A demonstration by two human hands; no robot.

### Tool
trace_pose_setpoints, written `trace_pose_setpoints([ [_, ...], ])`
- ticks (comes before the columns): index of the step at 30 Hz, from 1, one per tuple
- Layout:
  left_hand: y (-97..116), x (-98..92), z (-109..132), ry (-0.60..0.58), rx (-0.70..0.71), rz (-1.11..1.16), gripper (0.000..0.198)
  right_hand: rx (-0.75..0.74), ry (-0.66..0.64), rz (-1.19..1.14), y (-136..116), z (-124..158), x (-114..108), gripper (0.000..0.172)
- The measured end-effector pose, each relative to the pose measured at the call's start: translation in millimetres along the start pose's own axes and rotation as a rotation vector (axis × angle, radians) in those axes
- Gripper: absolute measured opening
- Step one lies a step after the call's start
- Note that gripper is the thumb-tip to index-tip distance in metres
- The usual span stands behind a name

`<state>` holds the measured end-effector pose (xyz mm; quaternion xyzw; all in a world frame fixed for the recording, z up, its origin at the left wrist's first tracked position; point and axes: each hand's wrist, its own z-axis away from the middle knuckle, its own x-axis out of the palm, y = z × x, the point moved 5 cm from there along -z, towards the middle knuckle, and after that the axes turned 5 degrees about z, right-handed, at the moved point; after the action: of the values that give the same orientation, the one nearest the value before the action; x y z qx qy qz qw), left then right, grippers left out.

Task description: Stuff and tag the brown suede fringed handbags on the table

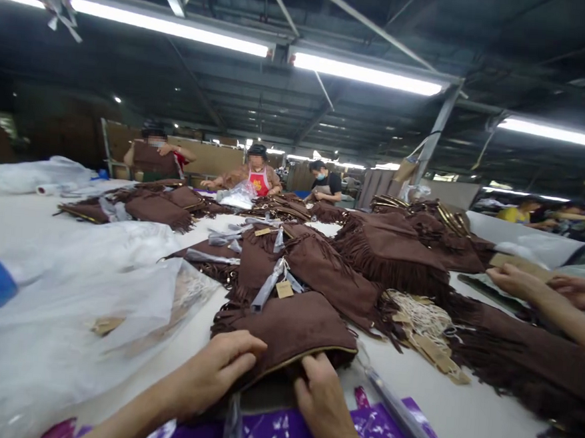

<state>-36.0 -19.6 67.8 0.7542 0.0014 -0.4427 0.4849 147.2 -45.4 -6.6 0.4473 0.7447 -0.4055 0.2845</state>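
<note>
A brown suede fringed bag (289,329) lies nearest me on the white table (469,418), its zip edge facing me. My left hand (216,367) is curled over the bag's near left edge, fingers closed on it. My right hand (323,394) pinches the same edge just right of the middle. A paper tag (284,289) and a grey wrapped strap (267,287) rest on top of the bag. Below my hands lies a purple printed sheet (307,437).
Several more brown fringed bags (390,249) cover the table's middle and right. Clear plastic bags (66,310) pile up at the left. A heap of tags on strings (425,328) sits to the right. Another person's hands (523,282) reach in from the right. Three workers (258,170) stand at the far end.
</note>
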Motion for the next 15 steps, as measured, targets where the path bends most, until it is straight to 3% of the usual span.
trace_pose_setpoints([
  [3, -11, -13.2, 34, 0.008, -0.05, -0.071, 0.04, -0.088, 0.065, -0.149, 6, 25, -5, 0.038],
  [7, -27, 3.7, 62, -0.027, -0.042, -0.27, 0.059, -0.104, 0.105, -0.07, 4, 40, 8, 0.039],
  [11, -41, 23.4, 55, 0.02, -0.205, -0.459, 0.044, -0.158, -0.075, -0.037, -19, 21, 14, 0.044],
  [13, -42, 24.2, 48, 0.038, -0.275, -0.493, 0.036, -0.161, -0.154, -0.012, -31, 12, 8, 0.039],
  [15, -38, 21.4, 43, 0.045, -0.274, -0.491, 0.031, -0.181, -0.147, 0.038, -44, 9, 1, 0.03],
])
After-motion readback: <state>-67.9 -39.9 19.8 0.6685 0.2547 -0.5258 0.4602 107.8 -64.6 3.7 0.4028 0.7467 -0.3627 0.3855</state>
